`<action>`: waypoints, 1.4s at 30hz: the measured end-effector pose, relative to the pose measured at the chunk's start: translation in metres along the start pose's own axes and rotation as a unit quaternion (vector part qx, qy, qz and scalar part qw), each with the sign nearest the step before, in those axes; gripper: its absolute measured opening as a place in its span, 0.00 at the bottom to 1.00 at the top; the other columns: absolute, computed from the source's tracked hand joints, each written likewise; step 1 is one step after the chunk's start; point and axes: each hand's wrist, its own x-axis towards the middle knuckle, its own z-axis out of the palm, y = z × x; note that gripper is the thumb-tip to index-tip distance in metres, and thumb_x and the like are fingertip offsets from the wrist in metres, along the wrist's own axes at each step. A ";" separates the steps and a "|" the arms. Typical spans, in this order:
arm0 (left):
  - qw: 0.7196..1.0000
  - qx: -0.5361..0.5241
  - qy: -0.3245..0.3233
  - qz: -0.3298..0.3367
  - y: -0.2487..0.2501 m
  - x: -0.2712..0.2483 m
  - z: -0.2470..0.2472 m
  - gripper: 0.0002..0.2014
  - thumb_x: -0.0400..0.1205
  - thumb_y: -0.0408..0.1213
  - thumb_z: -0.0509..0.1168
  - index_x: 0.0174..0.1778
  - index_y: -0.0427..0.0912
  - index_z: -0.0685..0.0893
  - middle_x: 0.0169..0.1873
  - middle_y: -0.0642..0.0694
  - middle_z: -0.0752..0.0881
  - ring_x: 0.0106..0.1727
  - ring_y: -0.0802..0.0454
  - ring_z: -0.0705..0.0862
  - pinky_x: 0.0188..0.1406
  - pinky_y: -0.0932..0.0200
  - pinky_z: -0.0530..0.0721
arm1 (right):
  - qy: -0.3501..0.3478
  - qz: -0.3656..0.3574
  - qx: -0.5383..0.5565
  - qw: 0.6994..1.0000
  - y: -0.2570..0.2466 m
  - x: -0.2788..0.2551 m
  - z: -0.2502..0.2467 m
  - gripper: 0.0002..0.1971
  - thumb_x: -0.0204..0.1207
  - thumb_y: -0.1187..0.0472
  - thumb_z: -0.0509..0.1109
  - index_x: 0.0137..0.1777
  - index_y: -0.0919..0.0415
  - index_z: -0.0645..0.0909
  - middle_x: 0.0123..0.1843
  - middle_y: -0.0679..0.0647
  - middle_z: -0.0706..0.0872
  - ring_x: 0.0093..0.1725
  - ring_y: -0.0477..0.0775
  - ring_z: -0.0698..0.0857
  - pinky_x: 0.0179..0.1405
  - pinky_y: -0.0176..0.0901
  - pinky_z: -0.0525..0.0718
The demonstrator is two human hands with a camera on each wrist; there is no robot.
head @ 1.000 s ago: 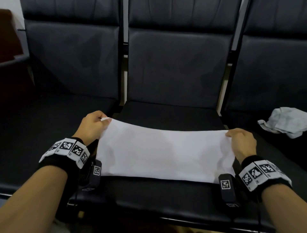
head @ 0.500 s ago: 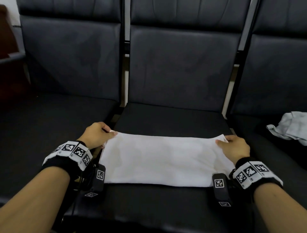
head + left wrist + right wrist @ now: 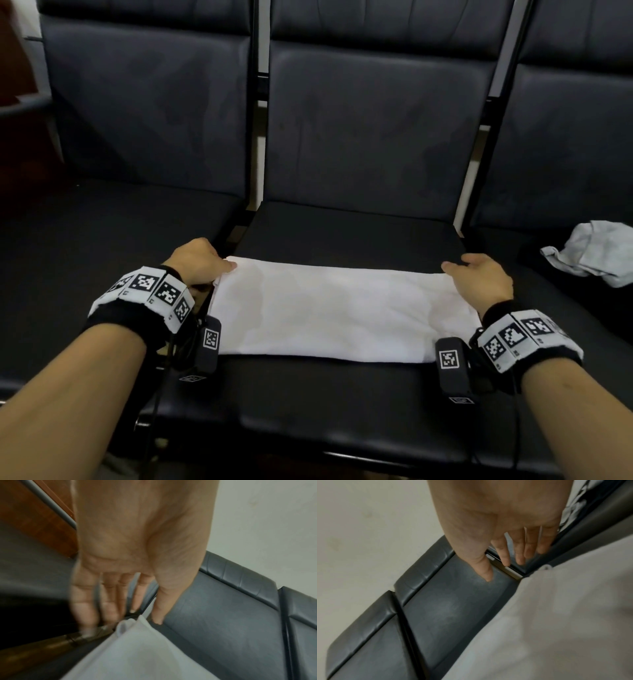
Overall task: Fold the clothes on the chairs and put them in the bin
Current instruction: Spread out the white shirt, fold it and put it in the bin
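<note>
since the earlier frames the white cloth (image 3: 339, 311) has come down from a raised, stretched sheet to a flat band on the middle seat (image 3: 342, 394), and both hands have let go of its far corners. the left hand (image 3: 195, 262) now has its grip slack: the left wrist view shows straight, spread fingers (image 3: 109, 601) just above the cloth's doubled corner (image 3: 125, 626), holding nothing, though the head view leaves it unclear whether the thumb brushes the edge. the right hand (image 3: 479, 277) is likewise open, its fingers (image 3: 520, 553) extended past the far right corner and apparently clear of the fabric. the cloth lies across the seat from one side edge to the other, its near edge a smooth fold. judged from this, one lengthwise fold is finished and the step in hand is the release between folds. the next move probably calls for taking one short end in both hands and carrying it across to the other, keeping the layers aligned. a crumpled pale garment (image 3: 596, 253) waits on the right-hand seat (image 3: 582, 325), well apart. the left-hand seat (image 3: 102, 240) carries nothing visible. no bin is in view, so its direction cannot be told. nothing obstructs the cloth; the gaps between seats at its ends could catch a trailing corner.
</note>
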 end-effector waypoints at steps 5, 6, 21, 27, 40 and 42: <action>0.997 -0.023 -0.047 -0.056 0.006 -0.030 0.001 0.10 0.81 0.35 0.68 0.49 0.31 0.80 0.45 0.34 0.86 0.49 0.37 0.87 0.33 0.54 0.86 | -0.059 -0.051 0.098 0.992 -0.029 -0.040 0.017 0.04 0.77 0.59 0.70 0.41 0.55 0.83 0.47 0.56 0.86 0.52 0.60 0.83 0.54 0.48 0.82; 0.997 -0.021 -0.053 -0.057 0.006 -0.035 0.003 0.09 0.81 0.35 0.68 0.50 0.32 0.79 0.45 0.34 0.85 0.51 0.36 0.87 0.33 0.54 0.84 | -0.099 -0.050 0.116 0.987 -0.034 -0.050 0.024 0.07 0.77 0.61 0.69 0.38 0.55 0.82 0.42 0.56 0.84 0.45 0.58 0.83 0.45 0.45 0.81; 0.998 0.048 -0.032 0.009 -0.001 -0.051 0.021 0.17 0.82 0.47 0.67 0.55 0.36 0.78 0.53 0.41 0.83 0.60 0.40 0.83 0.61 0.46 0.84 | -0.292 -0.102 -0.044 0.950 -0.054 -0.109 0.087 0.27 0.78 0.57 0.63 0.79 0.55 0.69 0.74 0.58 0.75 0.70 0.59 0.79 0.69 0.49 0.79; 0.998 0.060 -0.023 0.015 -0.008 -0.034 0.016 0.21 0.80 0.50 0.70 0.51 0.32 0.80 0.50 0.37 0.86 0.49 0.41 0.85 0.44 0.51 0.85 | -0.293 -0.114 -0.073 0.946 -0.051 -0.102 0.092 0.28 0.80 0.56 0.61 0.81 0.52 0.66 0.80 0.55 0.65 0.76 0.57 0.72 0.72 0.42 0.71; 0.995 -0.079 -0.046 0.050 -0.004 -0.040 0.028 0.15 0.84 0.37 0.65 0.32 0.38 0.74 0.20 0.49 0.76 0.18 0.57 0.77 0.11 0.67 0.71 | -0.290 -0.110 -0.058 0.949 -0.049 -0.092 0.102 0.28 0.79 0.57 0.63 0.80 0.51 0.67 0.79 0.54 0.68 0.76 0.55 0.72 0.76 0.46 0.71; 0.984 -0.172 -0.041 0.019 -0.006 -0.040 0.029 0.16 0.82 0.35 0.69 0.30 0.36 0.75 0.19 0.47 0.76 0.17 0.55 0.76 0.09 0.69 0.69 | -0.289 -0.101 -0.037 0.951 -0.048 -0.092 0.102 0.27 0.78 0.57 0.64 0.79 0.50 0.69 0.77 0.54 0.72 0.72 0.55 0.77 0.70 0.45 0.77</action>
